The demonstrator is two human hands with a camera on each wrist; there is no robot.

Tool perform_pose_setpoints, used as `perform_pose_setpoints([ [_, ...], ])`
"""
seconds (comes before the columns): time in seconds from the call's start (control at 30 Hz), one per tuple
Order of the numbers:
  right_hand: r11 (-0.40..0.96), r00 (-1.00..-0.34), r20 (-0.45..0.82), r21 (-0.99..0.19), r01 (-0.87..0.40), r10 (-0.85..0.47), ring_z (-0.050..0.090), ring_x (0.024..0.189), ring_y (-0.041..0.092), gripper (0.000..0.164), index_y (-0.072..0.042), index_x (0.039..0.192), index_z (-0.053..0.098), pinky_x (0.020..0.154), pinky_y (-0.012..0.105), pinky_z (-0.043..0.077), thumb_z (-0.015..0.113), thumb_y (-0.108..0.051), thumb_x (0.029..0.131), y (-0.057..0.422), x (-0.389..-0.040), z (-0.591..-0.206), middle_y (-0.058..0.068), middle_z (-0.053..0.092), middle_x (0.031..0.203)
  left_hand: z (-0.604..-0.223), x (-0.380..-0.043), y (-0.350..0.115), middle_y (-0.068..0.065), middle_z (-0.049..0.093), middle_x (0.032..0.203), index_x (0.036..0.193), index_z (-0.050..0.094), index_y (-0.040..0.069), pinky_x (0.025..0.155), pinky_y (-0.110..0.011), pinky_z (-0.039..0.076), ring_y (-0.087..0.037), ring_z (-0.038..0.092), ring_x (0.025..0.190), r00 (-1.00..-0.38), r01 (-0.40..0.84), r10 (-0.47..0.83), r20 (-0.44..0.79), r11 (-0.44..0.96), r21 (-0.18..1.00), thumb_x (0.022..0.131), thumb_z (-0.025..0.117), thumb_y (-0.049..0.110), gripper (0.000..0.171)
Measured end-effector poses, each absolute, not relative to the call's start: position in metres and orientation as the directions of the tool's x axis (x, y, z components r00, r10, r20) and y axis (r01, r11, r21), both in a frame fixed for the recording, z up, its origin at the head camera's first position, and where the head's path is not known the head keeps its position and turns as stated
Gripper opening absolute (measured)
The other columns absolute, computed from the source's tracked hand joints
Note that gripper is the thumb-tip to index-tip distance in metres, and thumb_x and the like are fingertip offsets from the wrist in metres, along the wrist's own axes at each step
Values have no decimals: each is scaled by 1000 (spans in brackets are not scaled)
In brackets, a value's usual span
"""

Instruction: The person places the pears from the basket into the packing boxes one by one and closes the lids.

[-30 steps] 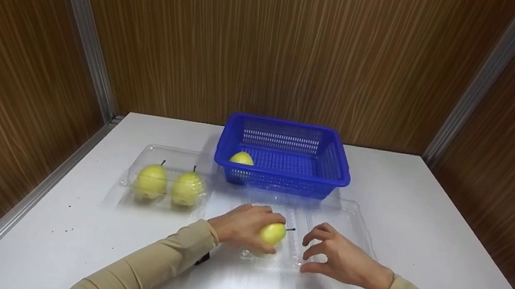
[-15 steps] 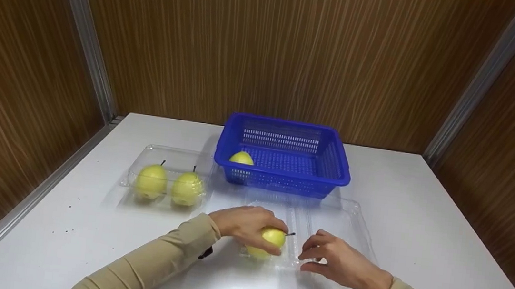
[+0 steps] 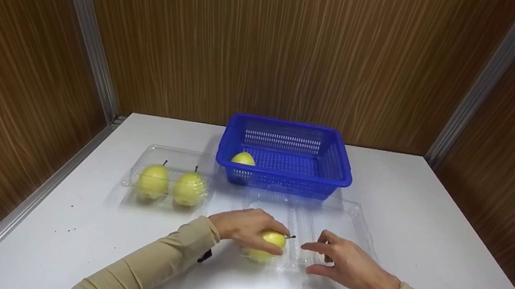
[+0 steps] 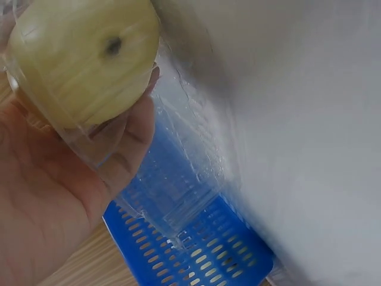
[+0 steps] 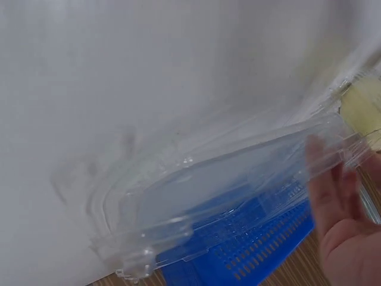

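In the head view my left hand (image 3: pixel 251 231) grips a yellow pear (image 3: pixel 273 238) from above, its dark stem pointing right. The pear sits in the left half of an opened clear plastic clamshell box (image 3: pixel 352 221). Seen from the left wrist, the pear (image 4: pixel 89 65) lies behind the clear wall, with the fingers curled round it. My right hand (image 3: pixel 352 268) hovers around the middle fold of the box, its index finger extended and thumb apart. In the right wrist view its fingers (image 5: pixel 324 196) are beside the clear edge; whether they touch it is unclear.
A blue perforated basket (image 3: pixel 283 172) stands behind the box, with one yellow pear (image 3: pixel 243 158) in its left front corner. To the left, a closed clear box (image 3: pixel 175 155) holds two pears (image 3: pixel 153 181). Wood-grain panels (image 3: pixel 268 45) enclose the white table (image 3: pixel 421 228).
My left hand has lowered the pear a little toward me into the box. The right hand's fingers drew together, then the index finger straightened out; the hand shifted slightly right.
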State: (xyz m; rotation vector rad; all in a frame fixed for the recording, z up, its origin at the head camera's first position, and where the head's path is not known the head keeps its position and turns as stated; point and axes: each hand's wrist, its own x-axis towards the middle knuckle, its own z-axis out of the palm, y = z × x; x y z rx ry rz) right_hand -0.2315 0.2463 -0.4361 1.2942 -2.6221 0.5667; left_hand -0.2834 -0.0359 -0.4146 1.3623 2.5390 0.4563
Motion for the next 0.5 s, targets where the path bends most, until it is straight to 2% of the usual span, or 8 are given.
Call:
perform_pose_setpoints([
  [0.1, 568, -609, 289, -220, -793, -738, 42, 60, -6, 35, -17, 115, 72, 53, 13, 38, 67, -40, 90, 247, -232, -435, -12, 52, 71, -416, -283, -36, 5, 69, 121, 137, 58, 29, 75, -18, 48, -4, 62, 93, -533, 773, 845, -41, 506, 383, 91, 55, 60, 55],
  [0.17, 564, -602, 278, -210, -799, -749, 38, 58, -8, 32, -17, 114, 72, 52, 13, 36, 66, -39, 91, 246, -232, -434, -15, 49, 66, -416, -283, -35, 6, 69, 118, 137, 58, 31, 74, -18, 48, -3, 61, 91, -535, 776, 844, -35, 508, 375, 90, 55, 61, 55],
  [0.3, 545, -586, 273, -216, -810, -763, 37, 59, -8, 26, -17, 109, 73, 53, 12, 36, 67, -35, 91, 244, -233, -433, -16, 48, 66, -415, -282, -35, 4, 70, 116, 137, 57, 30, 73, -19, 48, -5, 62, 92, -552, 771, 833, -33, 525, 361, 89, 54, 64, 59],
  [0.5, 537, -579, 273, -219, -815, -768, 37, 59, -8, 23, -18, 106, 73, 53, 12, 35, 69, -34, 90, 243, -234, -434, -16, 47, 66, -416, -282, -36, 2, 68, 120, 137, 58, 28, 79, -22, 49, -9, 64, 100, -582, 756, 813, -22, 551, 352, 88, 52, 67, 62],
])
